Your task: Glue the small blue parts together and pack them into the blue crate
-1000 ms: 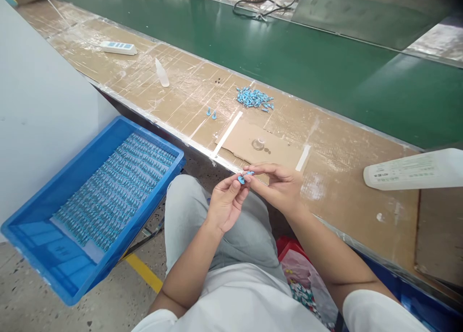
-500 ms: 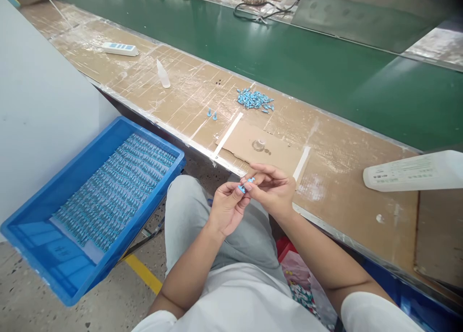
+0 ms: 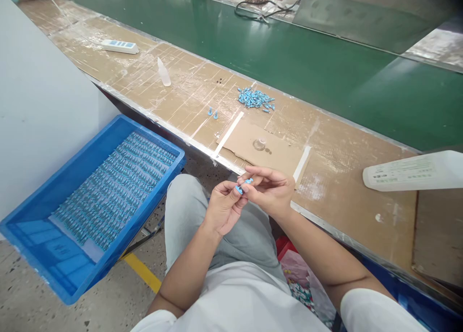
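My left hand (image 3: 224, 209) and my right hand (image 3: 274, 191) meet above my lap, fingertips almost touching. Between them is a small blue plastic piece (image 3: 239, 190) with a flat round end, pinched by the left thumb and fingers. The right thumb and forefinger close on its narrower upper part; whether that is a separate bit, I cannot tell. On the cardboard-covered bench lies a pile of small blue parts (image 3: 255, 98). Two blue pieces (image 3: 215, 114) stand upright left of the pile. A small clear cap (image 3: 259, 144) sits on a cardboard sheet (image 3: 280, 154) beyond my hands.
A blue tray (image 3: 21, 242) with rows of small blue pieces stands at my left. The bench holds a dropper bottle (image 3: 164, 72), a white power strip (image 3: 120, 46) and a large white bottle (image 3: 414, 172). Behind runs a green belt (image 3: 325, 78). A red container (image 3: 284, 247) is below the bench.
Both hands have shifted very slightly left, and the blue piece has turned a little between the fingertips. The bench items stay put; the view itself moved slightly.
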### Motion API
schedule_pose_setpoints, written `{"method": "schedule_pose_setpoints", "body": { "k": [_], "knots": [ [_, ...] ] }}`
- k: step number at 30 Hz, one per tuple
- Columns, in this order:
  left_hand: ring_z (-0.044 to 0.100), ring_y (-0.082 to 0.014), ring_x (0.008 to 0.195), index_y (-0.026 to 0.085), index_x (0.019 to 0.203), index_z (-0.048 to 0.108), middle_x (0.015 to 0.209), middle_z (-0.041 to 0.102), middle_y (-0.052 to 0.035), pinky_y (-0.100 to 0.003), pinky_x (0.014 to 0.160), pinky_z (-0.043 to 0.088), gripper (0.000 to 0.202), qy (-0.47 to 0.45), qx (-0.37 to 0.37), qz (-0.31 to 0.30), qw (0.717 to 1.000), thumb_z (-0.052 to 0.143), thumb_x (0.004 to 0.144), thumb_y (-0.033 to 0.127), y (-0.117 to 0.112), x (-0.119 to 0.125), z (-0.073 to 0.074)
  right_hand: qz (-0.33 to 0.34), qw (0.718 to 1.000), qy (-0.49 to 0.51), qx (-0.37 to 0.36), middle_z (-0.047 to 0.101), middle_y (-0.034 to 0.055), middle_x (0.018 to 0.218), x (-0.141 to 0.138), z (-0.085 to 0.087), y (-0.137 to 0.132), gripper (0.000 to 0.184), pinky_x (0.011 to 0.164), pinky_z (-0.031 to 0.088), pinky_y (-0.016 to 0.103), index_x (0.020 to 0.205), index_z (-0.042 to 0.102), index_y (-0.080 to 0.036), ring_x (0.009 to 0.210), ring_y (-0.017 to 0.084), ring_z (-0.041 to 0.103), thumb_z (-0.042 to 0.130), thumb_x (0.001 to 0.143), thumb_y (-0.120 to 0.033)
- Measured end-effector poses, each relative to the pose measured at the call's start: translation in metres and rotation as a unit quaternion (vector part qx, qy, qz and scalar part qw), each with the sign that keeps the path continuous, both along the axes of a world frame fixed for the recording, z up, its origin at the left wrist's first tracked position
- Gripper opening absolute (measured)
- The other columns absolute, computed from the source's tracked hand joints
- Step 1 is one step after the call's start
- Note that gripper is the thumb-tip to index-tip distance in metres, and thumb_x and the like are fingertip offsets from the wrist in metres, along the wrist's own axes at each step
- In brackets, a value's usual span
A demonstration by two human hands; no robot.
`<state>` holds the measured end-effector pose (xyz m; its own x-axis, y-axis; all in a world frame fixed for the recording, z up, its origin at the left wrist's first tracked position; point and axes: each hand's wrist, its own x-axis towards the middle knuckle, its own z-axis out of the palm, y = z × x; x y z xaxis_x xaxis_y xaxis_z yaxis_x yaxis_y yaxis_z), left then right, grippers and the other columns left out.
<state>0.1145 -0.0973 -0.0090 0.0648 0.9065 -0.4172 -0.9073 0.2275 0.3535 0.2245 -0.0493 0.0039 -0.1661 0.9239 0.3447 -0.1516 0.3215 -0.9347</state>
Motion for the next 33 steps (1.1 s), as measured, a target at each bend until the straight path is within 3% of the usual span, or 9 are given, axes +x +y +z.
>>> {"method": "schedule_pose_setpoints", "body": {
  "k": [6, 9, 15, 23, 25, 27, 30, 33],
  "knots": [
    [0.067, -0.0077, 0.061, 0.015, 0.067, 0.066, 0.072, 0.071, 0.0021, -0.012, 0.055, 0.055, 0.031, -0.013, -0.013, -0.001, 1.000, 0.091, 0.049, 0.020, -0.001, -0.001, -0.001, 0.015, 1.000, -0.003, 0.017, 0.075, 0.0036, 0.078, 0.002, 0.003, -0.002, 0.023, 0.063, 0.061, 0.029, 0.092, 0.076, -0.024, 0.070, 0.018, 0.071, 0.081, 0.069, -0.019],
    [0.068, -0.0084, 0.062, 0.015, 0.067, 0.065, 0.072, 0.070, 0.0021, -0.012, 0.055, 0.055, 0.032, -0.015, -0.016, 0.001, 1.000, 0.091, 0.049, 0.020, -0.003, -0.002, -0.002, 0.009, 1.000, -0.013, 0.023, 0.075, 0.0050, 0.077, 0.001, 0.003, -0.001, 0.019, 0.059, 0.060, 0.029, 0.086, 0.076, -0.023, 0.068, 0.018, 0.070, 0.082, 0.068, -0.023],
    [0.068, -0.0065, 0.068, 0.015, 0.070, 0.067, 0.077, 0.072, 0.0016, -0.010, 0.063, 0.055, 0.027, -0.027, 0.015, 0.001, 1.000, 0.089, 0.055, 0.019, -0.004, -0.006, -0.002, 0.004, 1.000, -0.022, -0.012, 0.073, 0.0028, 0.075, -0.005, 0.007, -0.002, 0.020, 0.064, 0.060, 0.027, 0.091, 0.076, -0.024, 0.066, 0.015, 0.069, 0.080, 0.071, -0.021],
    [0.068, -0.0077, 0.069, 0.015, 0.075, 0.069, 0.077, 0.071, -0.0001, -0.012, 0.064, 0.055, 0.013, -0.055, -0.019, -0.002, 0.998, 0.080, 0.069, 0.014, -0.001, -0.015, 0.006, 0.009, 0.995, -0.055, -0.085, 0.073, 0.0017, 0.073, -0.009, 0.028, -0.002, 0.017, 0.060, 0.061, 0.025, 0.090, 0.076, -0.023, 0.063, 0.015, 0.069, 0.079, 0.074, -0.027],
    [0.069, -0.0100, 0.071, 0.014, 0.079, 0.070, 0.079, 0.072, -0.0038, -0.015, 0.065, 0.056, 0.009, -0.065, -0.043, -0.008, 0.997, 0.074, 0.078, 0.022, 0.001, -0.020, 0.007, -0.003, 0.996, -0.062, -0.061, 0.074, 0.0021, 0.075, -0.007, 0.035, 0.011, 0.018, 0.060, 0.062, 0.026, 0.091, 0.075, -0.022, 0.064, 0.016, 0.070, 0.079, 0.074, -0.028],
    [0.070, -0.0123, 0.073, 0.012, 0.080, 0.071, 0.080, 0.073, -0.0075, -0.018, 0.067, 0.057, 0.019, -0.083, -0.067, -0.011, 0.994, 0.064, 0.086, 0.029, 0.004, -0.025, 0.006, -0.034, 0.995, -0.088, -0.012, 0.074, 0.0025, 0.078, -0.007, 0.044, 0.036, 0.019, 0.062, 0.062, 0.028, 0.091, 0.075, -0.022, 0.069, 0.018, 0.071, 0.080, 0.074, -0.029],
    [0.071, -0.0159, 0.080, 0.009, 0.084, 0.072, 0.084, 0.073, -0.0115, -0.023, 0.073, 0.058, 0.028, -0.113, -0.077, 0.002, 0.991, 0.054, 0.088, 0.029, 0.007, -0.034, 0.002, -0.057, 0.982, -0.173, 0.058, 0.074, 0.0037, 0.079, -0.012, 0.050, 0.092, 0.018, 0.066, 0.061, 0.031, 0.089, 0.075, -0.020, 0.072, 0.019, 0.071, 0.078, 0.075, -0.030],
    [0.070, -0.0193, 0.090, 0.006, 0.090, 0.072, 0.091, 0.074, -0.0138, -0.027, 0.081, 0.057, 0.031, -0.132, -0.062, 0.027, 0.989, 0.051, 0.088, 0.029, 0.009, -0.041, -0.002, -0.066, 0.949, -0.298, 0.081, 0.073, 0.0052, 0.074, -0.025, 0.038, 0.155, 0.015, 0.068, 0.059, 0.035, 0.084, 0.075, -0.016, 0.071, 0.021, 0.070, 0.075, 0.074, -0.028]
  ]
}}
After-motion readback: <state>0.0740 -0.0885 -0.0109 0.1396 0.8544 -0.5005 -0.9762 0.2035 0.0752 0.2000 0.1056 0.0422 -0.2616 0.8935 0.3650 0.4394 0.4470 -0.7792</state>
